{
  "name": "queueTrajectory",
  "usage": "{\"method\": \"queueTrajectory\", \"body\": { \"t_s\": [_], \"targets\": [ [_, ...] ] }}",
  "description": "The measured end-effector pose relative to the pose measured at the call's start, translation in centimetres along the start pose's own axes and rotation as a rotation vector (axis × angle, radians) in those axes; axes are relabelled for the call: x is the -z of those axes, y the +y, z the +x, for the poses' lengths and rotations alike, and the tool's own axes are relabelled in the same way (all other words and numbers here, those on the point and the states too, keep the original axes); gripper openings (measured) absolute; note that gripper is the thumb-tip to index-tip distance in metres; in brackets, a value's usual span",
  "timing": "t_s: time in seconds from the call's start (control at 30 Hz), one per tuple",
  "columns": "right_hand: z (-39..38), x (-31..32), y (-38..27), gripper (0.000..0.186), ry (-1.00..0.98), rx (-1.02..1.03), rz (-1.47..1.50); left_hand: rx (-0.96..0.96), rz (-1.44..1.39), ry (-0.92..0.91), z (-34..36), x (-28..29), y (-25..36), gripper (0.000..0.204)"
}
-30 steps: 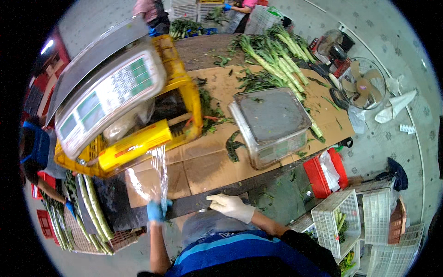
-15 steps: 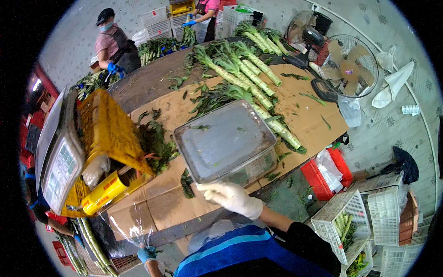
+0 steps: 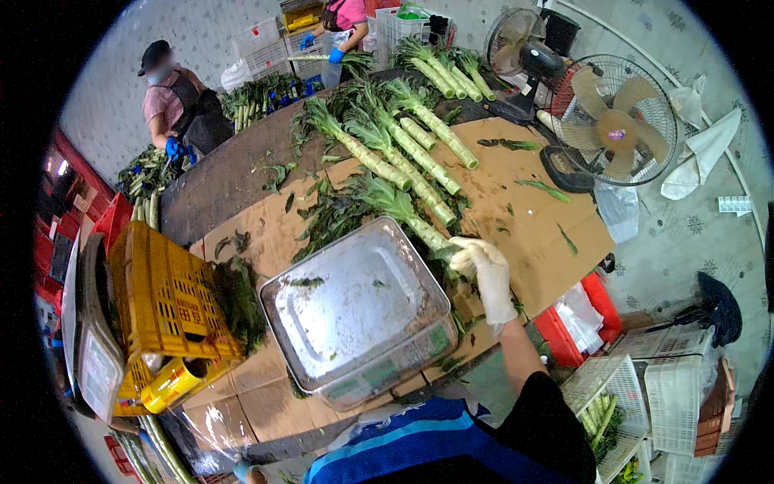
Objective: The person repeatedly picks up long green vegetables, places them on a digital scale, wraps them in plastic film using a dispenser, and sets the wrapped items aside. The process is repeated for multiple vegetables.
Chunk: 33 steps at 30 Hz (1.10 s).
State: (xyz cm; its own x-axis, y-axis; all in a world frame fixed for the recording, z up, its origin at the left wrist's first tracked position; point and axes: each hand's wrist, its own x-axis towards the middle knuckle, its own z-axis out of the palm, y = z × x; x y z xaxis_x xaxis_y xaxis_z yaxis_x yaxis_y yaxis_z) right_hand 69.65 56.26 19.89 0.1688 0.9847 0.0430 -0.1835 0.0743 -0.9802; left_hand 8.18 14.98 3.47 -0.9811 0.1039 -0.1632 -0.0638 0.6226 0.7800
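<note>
One right hand (image 3: 485, 278), moved right of the scale (image 3: 355, 302), fingers grasping a stalk (image 3: 421, 231): axis diagonal, leaves (image 3: 372, 196) upper left; left hand (image 3: 248, 474) fingers indiscernible.

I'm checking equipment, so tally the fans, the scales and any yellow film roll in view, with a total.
Fans: 2 (front fan, rear fan)
Scales: 2 (middle scale, left scale)
Yellow film roll: 1
Total: 5

Pale-green stalk (image 3: 426, 232), leafy at its far end, slanting beside the scale (image 3: 355, 294), clear film (image 3: 216, 424), glossy, creased
</note>
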Motion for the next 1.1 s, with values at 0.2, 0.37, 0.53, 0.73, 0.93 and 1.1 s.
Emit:
{"method": "queueTrajectory", "body": {
  "t_s": [0.2,0.37,0.53,0.73,0.93,1.1],
  "targets": [
    [12.1,2.7,4.8,0.027,0.055,-0.028,-0.424,-0.05,0.111,0.038,-1.8,-1.8,3.4,0.031],
    [22.7,2.8,10.2,0.026,0.185,0.186,-1.212,-0.059,0.151,0.035,-1.8,-3.2,5.1,0.032],
    [26.1,0.1,9.5,0.029,-0.067,-0.193,-1.51,-0.039,0.165,0.063,-2.6,-3.2,5.0,0.033],
    [23.5,0.3,3.5,0.045,-0.169,-0.397,-0.481,-0.023,0.172,0.05,-2.9,-4.0,4.7,0.035],
    [9.5,1.7,0.9,0.045,-0.299,-0.493,0.32,-0.026,0.148,0.024,-2.9,-3.9,3.6,0.036],
    [5.9,4.1,2.6,0.052,-0.343,-0.508,0.364,-0.044,0.12,-0.005,-2.5,-3.9,2.9,0.037]
  ]
}}
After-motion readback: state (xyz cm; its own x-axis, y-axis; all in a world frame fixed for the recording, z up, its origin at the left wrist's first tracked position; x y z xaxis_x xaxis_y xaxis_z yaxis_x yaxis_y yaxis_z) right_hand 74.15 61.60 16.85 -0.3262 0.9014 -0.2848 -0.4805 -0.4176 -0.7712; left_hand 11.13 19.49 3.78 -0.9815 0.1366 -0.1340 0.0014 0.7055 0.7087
